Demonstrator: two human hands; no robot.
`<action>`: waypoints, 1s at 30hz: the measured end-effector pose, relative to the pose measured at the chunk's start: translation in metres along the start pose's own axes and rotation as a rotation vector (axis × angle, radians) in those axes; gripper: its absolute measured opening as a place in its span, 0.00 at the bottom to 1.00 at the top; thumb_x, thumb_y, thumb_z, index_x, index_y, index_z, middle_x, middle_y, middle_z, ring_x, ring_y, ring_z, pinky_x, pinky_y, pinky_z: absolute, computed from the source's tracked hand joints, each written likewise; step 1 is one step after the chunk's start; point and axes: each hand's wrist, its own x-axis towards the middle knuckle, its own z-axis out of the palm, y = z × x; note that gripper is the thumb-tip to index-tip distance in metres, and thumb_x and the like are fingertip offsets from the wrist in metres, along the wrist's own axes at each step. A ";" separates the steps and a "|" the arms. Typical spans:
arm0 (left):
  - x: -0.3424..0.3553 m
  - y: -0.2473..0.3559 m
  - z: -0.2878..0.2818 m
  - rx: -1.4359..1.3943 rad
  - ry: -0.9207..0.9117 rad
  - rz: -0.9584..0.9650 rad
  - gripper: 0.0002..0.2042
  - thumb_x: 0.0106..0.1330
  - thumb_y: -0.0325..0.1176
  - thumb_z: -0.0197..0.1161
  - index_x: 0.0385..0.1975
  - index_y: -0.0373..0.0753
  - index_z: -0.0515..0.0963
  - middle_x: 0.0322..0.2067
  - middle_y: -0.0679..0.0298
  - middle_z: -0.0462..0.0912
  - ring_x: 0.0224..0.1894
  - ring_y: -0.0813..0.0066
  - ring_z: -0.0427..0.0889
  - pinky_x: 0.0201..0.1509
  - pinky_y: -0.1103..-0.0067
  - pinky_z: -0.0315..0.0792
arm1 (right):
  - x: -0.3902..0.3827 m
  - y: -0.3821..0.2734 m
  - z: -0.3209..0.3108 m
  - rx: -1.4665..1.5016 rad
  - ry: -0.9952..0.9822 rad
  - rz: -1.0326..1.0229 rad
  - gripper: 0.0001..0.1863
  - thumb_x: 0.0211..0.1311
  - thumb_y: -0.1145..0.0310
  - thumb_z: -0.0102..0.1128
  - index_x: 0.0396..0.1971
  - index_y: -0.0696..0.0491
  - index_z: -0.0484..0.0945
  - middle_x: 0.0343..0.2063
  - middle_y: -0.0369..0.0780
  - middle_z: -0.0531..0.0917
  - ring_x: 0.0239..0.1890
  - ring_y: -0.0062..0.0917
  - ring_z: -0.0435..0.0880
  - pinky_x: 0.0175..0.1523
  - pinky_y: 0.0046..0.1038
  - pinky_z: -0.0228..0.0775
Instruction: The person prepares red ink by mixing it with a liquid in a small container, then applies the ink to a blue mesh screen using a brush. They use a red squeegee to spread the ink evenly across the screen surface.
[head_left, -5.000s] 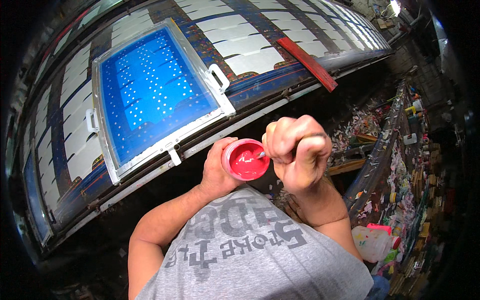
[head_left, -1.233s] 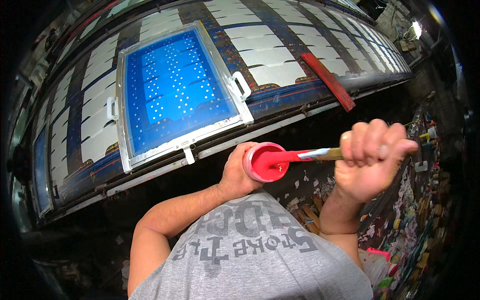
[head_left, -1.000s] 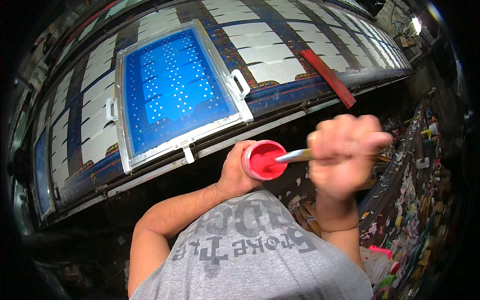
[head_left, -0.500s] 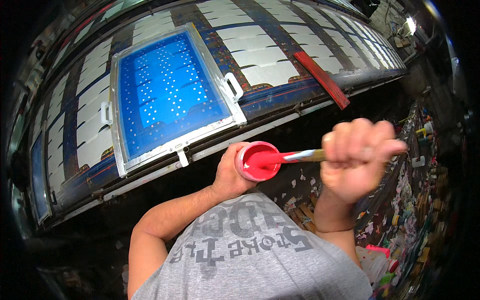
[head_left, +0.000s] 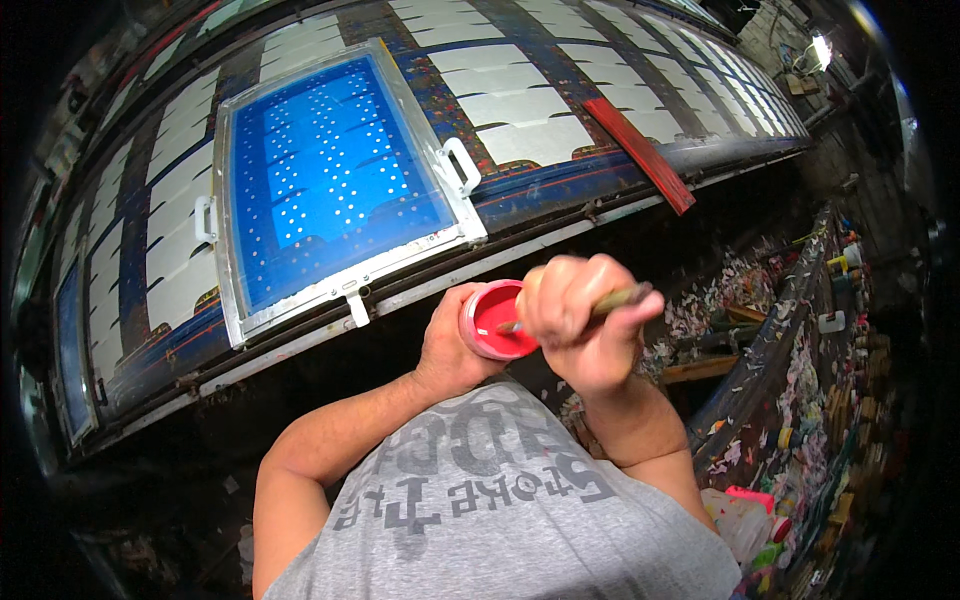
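My left hand [head_left: 447,345] is wrapped round a small jar [head_left: 470,336], tilted so that its open mouth shows. Glossy red ink or paint [head_left: 486,318] lines the inside. Closed in a fist, my right hand [head_left: 583,322] grips a slim wooden stirring stick [head_left: 622,297]. One end of the stick sticks out past the thumb; its other end reaches into the jar's mouth, with part of it hidden behind my fingers. The two hands are close together in front of my chest.
Beyond my hands stretches a long printing table [head_left: 520,205] with rows of white pieces [head_left: 525,125]. A framed blue screen [head_left: 340,180] with white dots and handles lies on it. A red squeegee-like bar [head_left: 640,155] overhangs the table edge. Paint-spattered scraps [head_left: 780,400] lie at right.
My right hand has moved left and closer to the jar, and the stick has gone from sideways to steeper, with less of it showing. My left hand still holds the jar.
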 end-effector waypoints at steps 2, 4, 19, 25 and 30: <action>0.000 0.002 0.001 0.014 0.018 0.055 0.47 0.49 0.31 0.96 0.69 0.36 0.73 0.62 0.54 0.86 0.64 0.58 0.88 0.71 0.65 0.81 | 0.002 -0.007 0.003 0.040 -0.114 -0.019 0.38 0.88 0.32 0.49 0.29 0.55 0.75 0.21 0.35 0.73 0.26 0.24 0.72 0.35 0.31 0.66; 0.002 0.002 0.000 -0.012 -0.027 0.031 0.47 0.51 0.33 0.95 0.72 0.36 0.73 0.63 0.52 0.85 0.66 0.56 0.87 0.73 0.63 0.80 | 0.004 -0.011 0.005 -0.046 0.031 -0.094 0.39 0.88 0.32 0.48 0.29 0.55 0.75 0.21 0.35 0.73 0.25 0.23 0.72 0.34 0.31 0.65; 0.004 -0.005 0.000 0.112 -0.051 0.095 0.48 0.53 0.36 0.96 0.72 0.36 0.70 0.62 0.54 0.85 0.65 0.59 0.88 0.71 0.65 0.81 | 0.001 -0.013 0.003 -0.070 0.075 -0.177 0.39 0.85 0.25 0.42 0.32 0.51 0.70 0.22 0.34 0.71 0.23 0.25 0.66 0.31 0.33 0.63; 0.000 -0.010 0.002 0.062 -0.099 0.118 0.49 0.52 0.40 0.98 0.71 0.38 0.70 0.61 0.55 0.86 0.63 0.61 0.88 0.70 0.66 0.82 | 0.007 -0.015 0.010 -0.016 0.081 -0.087 0.40 0.85 0.29 0.53 0.27 0.54 0.74 0.20 0.33 0.72 0.23 0.23 0.69 0.33 0.31 0.64; 0.003 -0.006 -0.004 0.110 -0.067 0.103 0.48 0.52 0.38 0.96 0.71 0.38 0.71 0.63 0.54 0.85 0.65 0.59 0.88 0.71 0.64 0.81 | -0.001 -0.014 0.008 -0.051 -0.006 -0.048 0.39 0.84 0.26 0.45 0.31 0.51 0.71 0.21 0.35 0.72 0.22 0.25 0.67 0.33 0.33 0.66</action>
